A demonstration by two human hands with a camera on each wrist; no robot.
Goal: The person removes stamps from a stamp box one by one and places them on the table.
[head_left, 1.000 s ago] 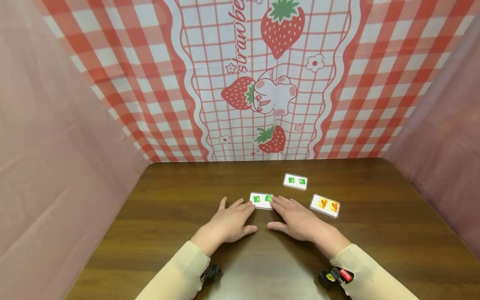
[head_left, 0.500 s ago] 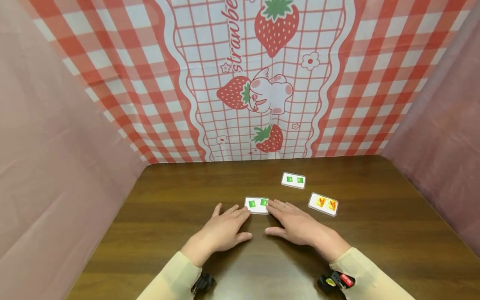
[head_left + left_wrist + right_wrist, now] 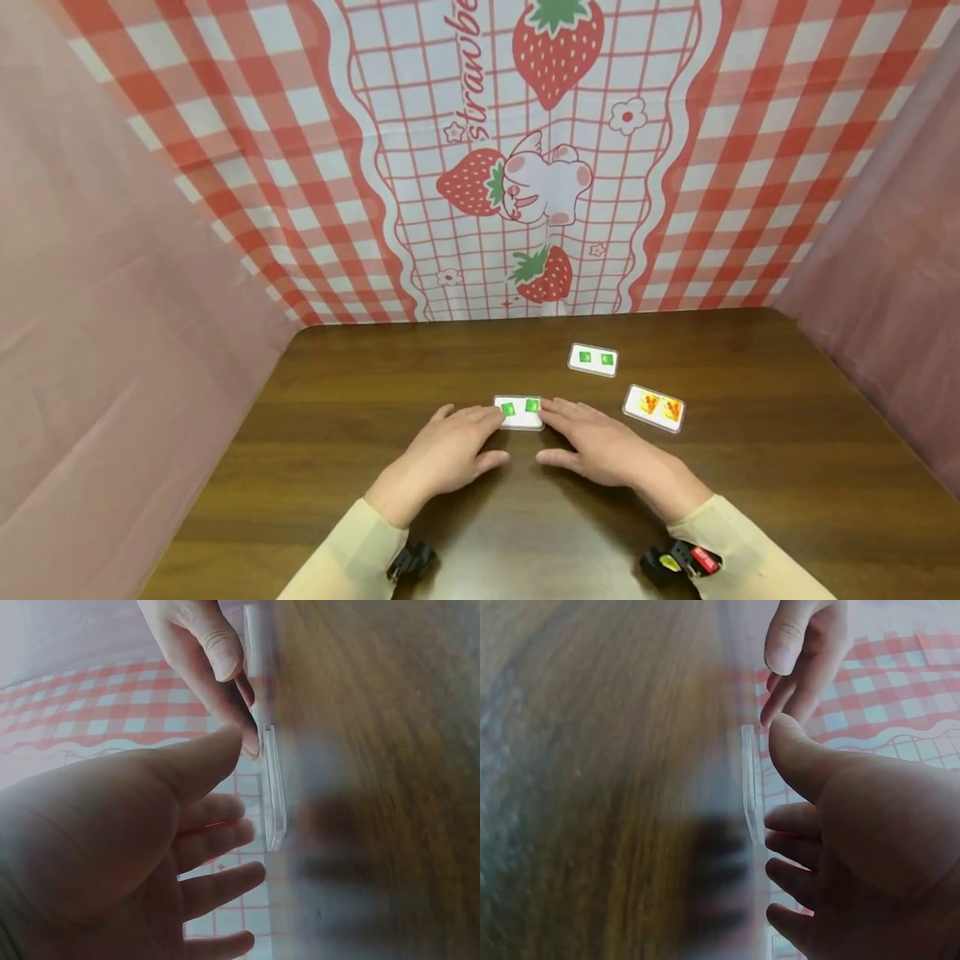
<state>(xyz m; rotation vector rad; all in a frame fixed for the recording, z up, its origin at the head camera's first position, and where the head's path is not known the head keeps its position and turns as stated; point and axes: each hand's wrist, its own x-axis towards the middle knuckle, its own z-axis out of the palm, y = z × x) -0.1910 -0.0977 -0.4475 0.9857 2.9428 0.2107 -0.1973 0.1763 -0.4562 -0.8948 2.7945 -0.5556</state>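
Observation:
A flat clear-edged tile (image 3: 520, 422) with two green squares on its white face lies on the table between my hands. My left hand (image 3: 448, 448) reaches over its left end, fingers nearly straight and fingertips at the tile's edge. From the other side, my right hand (image 3: 600, 446) has its fingertips at the right end. Both thumbs are held apart from the tile, nearer to me. In the left wrist view the tile (image 3: 274, 787) shows edge-on beside the fingers. The right wrist view also shows the tile (image 3: 748, 780) side-on. Exact fingertip contact is hard to tell.
A second tile with green squares (image 3: 593, 360) lies farther back to the right. Another tile with orange-yellow pictures (image 3: 654, 408) lies right of my right hand. A strawberry-print checked cloth (image 3: 510, 275) hangs behind the brown table (image 3: 360, 383), with pink cloth (image 3: 150, 317) at the sides.
The tile between my hands has slid a little toward me, both hands moving with it. My left fingertips now reach farther over its left end. The other two tiles stay put.

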